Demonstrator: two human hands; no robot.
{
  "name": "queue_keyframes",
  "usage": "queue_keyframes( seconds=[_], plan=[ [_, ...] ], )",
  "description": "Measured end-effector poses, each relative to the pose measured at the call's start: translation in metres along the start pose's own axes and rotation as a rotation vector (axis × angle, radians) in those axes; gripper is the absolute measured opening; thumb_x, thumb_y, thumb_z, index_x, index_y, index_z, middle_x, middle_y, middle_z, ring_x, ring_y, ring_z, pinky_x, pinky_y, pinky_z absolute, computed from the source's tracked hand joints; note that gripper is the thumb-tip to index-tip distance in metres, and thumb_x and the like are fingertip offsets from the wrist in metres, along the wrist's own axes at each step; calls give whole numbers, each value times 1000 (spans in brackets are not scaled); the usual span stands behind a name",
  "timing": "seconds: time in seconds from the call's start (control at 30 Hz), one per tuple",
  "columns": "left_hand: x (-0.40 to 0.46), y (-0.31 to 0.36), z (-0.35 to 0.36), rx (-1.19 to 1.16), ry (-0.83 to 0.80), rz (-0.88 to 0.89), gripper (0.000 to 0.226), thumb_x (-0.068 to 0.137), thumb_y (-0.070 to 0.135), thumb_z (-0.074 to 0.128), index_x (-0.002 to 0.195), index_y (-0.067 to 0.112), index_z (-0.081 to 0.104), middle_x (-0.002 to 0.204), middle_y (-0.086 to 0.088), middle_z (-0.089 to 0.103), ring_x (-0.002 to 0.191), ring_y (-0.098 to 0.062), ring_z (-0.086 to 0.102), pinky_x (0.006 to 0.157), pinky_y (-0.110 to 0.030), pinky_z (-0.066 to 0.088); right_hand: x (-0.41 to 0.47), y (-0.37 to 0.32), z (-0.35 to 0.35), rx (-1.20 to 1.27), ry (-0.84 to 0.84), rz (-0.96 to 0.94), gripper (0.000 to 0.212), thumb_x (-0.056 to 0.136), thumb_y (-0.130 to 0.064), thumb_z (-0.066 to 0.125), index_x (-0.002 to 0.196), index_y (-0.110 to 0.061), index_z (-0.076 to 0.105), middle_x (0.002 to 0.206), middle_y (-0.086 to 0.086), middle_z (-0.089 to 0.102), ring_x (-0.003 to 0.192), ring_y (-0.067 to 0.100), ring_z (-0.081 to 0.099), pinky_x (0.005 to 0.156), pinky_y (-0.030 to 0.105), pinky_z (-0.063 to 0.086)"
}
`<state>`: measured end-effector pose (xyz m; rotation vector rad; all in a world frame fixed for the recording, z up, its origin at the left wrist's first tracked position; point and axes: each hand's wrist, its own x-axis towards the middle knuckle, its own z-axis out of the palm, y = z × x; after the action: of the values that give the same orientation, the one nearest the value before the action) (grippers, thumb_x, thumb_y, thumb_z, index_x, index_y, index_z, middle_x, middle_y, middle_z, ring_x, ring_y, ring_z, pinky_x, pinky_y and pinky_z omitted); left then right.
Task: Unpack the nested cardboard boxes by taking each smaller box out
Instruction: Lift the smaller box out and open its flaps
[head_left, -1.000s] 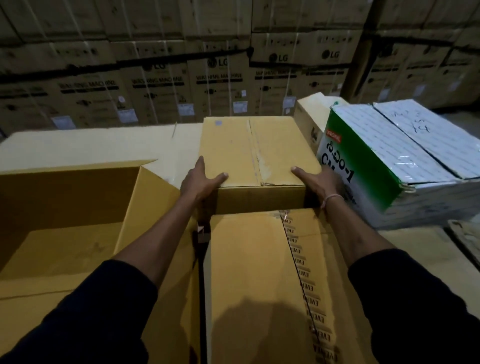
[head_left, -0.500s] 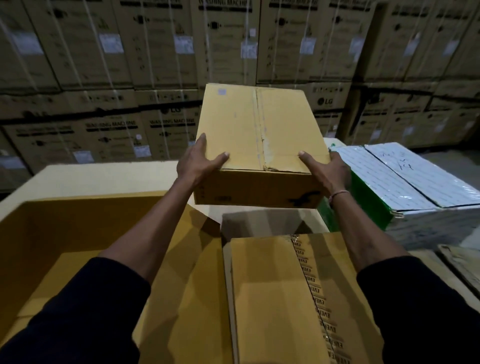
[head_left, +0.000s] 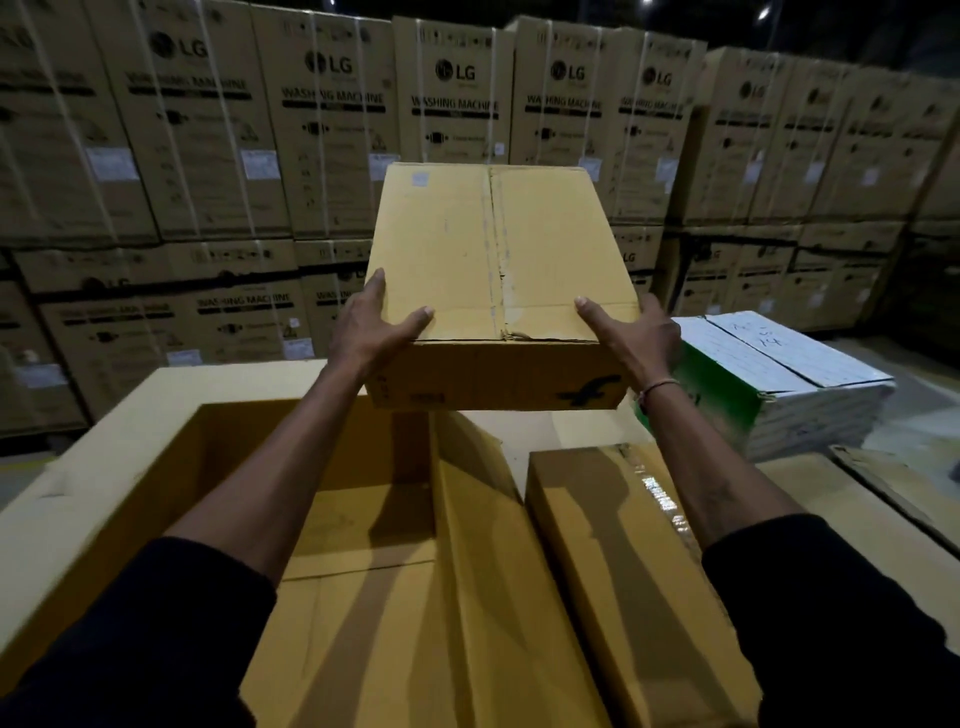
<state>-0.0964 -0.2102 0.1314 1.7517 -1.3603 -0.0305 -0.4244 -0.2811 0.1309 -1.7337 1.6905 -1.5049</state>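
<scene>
A closed, taped yellow-brown cardboard box (head_left: 488, 260) is held up in the air in front of me. My left hand (head_left: 371, 325) grips its near left corner, thumb on top. My right hand (head_left: 636, 335) grips the near right corner, thumb on top too. Below and to the left stands a large open cardboard box (head_left: 156, 457) with its flaps spread and its inside bare where it shows. Another closed taped box (head_left: 613, 561) lies below right, beside the open one.
A green and white carton (head_left: 769, 379) sits to the right on a pale surface. A wall of stacked washing machine cartons (head_left: 332, 130) fills the background. A flat piece of cardboard (head_left: 893, 483) lies at the far right.
Both hands have lifted the closed box from the surface up to chest height, away from the box below. The view has tilted upward.
</scene>
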Motion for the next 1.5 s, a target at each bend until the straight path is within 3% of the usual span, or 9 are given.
queue_keyframes(
  seconds=[0.37, 0.5, 0.7, 0.87, 1.1, 1.2, 1.3, 1.4, 1.5],
  plan=[
    [-103, -75, -161, -21, -30, 0, 117, 69, 89, 59, 161, 27, 22, 160, -9, 37, 144, -33, 40, 109, -57, 44, -169, -95, -7, -20, 32, -50, 89, 63, -94, 60, 120, -25, 64, 110, 2, 71, 102, 25, 67, 83, 44, 59],
    [-144, -97, -209, 60, 3, -30, 105, 80, 76, 63, 162, 24, 22, 162, -10, 35, 142, -35, 41, 104, -52, 47, -220, -118, 2, -16, -20, -75, 85, 67, -91, 62, 119, -24, 65, 111, 3, 69, 101, 24, 65, 72, 32, 48],
    [-201, -139, -254, 170, 1, -75, 96, 87, 68, 64, 160, 19, 26, 154, -14, 45, 135, -36, 48, 98, -47, 47, -286, -127, 27, -17, -156, -57, 75, 77, -79, 69, 126, -23, 63, 118, 3, 69, 100, 19, 60, 73, 30, 40],
    [-240, -159, -262, 207, -85, -165, 93, 87, 68, 63, 159, 19, 30, 151, -15, 49, 133, -36, 51, 99, -45, 46, -328, -109, 35, -52, -274, -16, 75, 78, -80, 67, 122, -19, 62, 114, 4, 67, 101, 25, 62, 65, 28, 41],
    [-278, -189, -238, 180, -232, -268, 99, 86, 70, 63, 161, 17, 27, 160, -11, 39, 141, -35, 44, 106, -45, 43, -361, -65, 45, -155, -357, 21, 87, 74, -88, 61, 123, -16, 60, 115, 7, 67, 105, 32, 65, 78, 40, 56],
    [-286, -203, -223, 164, -299, -315, 100, 86, 68, 65, 161, 15, 25, 163, -11, 35, 145, -35, 40, 110, -47, 40, -369, -44, 54, -249, -414, 10, 90, 75, -90, 57, 121, -13, 60, 104, 6, 67, 92, 27, 64, 66, 34, 53],
    [-288, -211, -208, 185, -354, -342, 99, 87, 63, 67, 159, 11, 26, 162, -14, 35, 144, -36, 40, 109, -47, 42, -367, -37, 67, -354, -492, 42, 73, 79, -84, 60, 97, -13, 56, 82, 0, 58, 72, 17, 56, 54, 28, 39],
    [-282, -223, -194, 228, -465, -419, 115, 81, 67, 71, 163, 15, 10, 165, -16, 26, 146, -37, 36, 110, -49, 41, -362, -36, 80, -416, -647, 103, 65, 78, -79, 67, 73, -16, 52, 70, 2, 57, 62, 17, 54, 55, 32, 36],
    [-288, -241, -173, 344, -615, -514, 125, 79, 68, 72, 163, 20, -7, 167, -21, 11, 149, -42, 27, 114, -55, 37, -371, -17, 101, -469, -862, 207, 66, 76, -73, 75, 93, -10, 65, 104, 13, 71, 94, 28, 68, 79, 40, 56]
  ],
)
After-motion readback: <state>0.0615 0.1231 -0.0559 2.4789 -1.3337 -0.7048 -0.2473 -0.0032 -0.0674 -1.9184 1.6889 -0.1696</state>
